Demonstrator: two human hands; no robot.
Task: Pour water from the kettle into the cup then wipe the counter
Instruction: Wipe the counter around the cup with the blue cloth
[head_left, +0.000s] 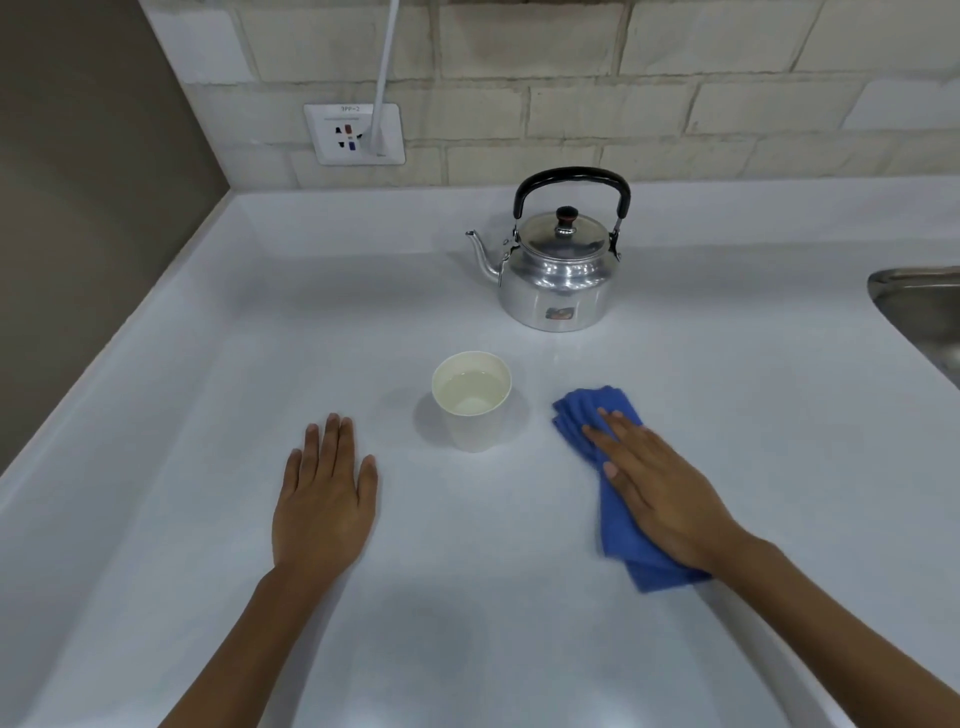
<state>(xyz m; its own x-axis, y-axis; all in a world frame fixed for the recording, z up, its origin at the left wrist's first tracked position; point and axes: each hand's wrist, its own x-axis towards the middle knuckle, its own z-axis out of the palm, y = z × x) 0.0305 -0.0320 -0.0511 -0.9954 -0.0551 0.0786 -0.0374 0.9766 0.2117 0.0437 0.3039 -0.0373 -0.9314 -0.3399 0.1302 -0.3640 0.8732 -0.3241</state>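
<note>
A shiny metal kettle (558, 275) with a black handle stands upright on the white counter (260, 338), spout pointing left. In front of it a white paper cup (471, 402) holds water. My left hand (324, 493) lies flat on the counter, left of the cup, fingers together, holding nothing. My right hand (660, 488) presses flat on a folded blue cloth (589, 410) to the right of the cup; the fingers are stretched out, not curled round it.
A steel sink (919, 306) cuts into the counter at the right edge. A wall socket (353, 132) with a white plug and cable sits on the tiled back wall. A brown side wall borders the counter on the left.
</note>
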